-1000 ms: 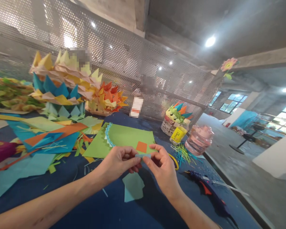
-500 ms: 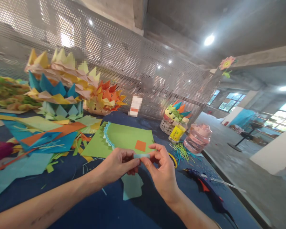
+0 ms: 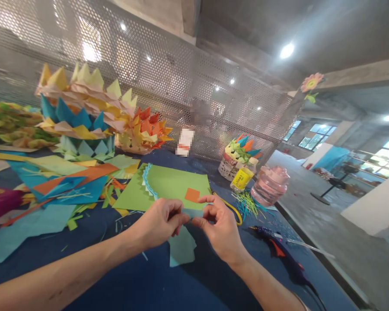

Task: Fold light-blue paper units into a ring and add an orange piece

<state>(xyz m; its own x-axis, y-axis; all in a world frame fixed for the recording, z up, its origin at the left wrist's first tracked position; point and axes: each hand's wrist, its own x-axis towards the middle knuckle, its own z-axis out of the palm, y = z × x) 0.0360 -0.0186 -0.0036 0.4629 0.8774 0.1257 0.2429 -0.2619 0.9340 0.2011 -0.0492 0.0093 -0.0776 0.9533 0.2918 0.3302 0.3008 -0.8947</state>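
Note:
A small piece of pale blue paper [image 3: 193, 212] is pinched at its two ends between my hands, held above the table. My left hand [image 3: 164, 221] grips its left end with thumb and bent fingers. At the right end, my right hand [image 3: 221, 226] has thumb and fingers closed on it. Below the hands lie pale teal paper pieces [image 3: 182, 248]. Just beyond them is a green sheet [image 3: 171, 179] bearing an orange paper square [image 3: 192, 195] and a curved blue folded-paper strip [image 3: 147, 181]. Yellow-handled scissors [image 3: 235, 210] lie partly behind my right hand.
A glue gun [image 3: 283, 250] lies at the right, near the table edge. Behind it stand a yellow-labelled bottle [image 3: 242, 176], a pink jar [image 3: 268, 185] and a small paper-flower basket [image 3: 228, 166]. Folded-paper crowns [image 3: 84, 129] and coloured paper scraps [image 3: 52, 194] fill the left.
The pale blue paper has tipped so that more of its face shows between my fingers. Both hands keep hold of it in nearly the same place; the view has shifted slightly.

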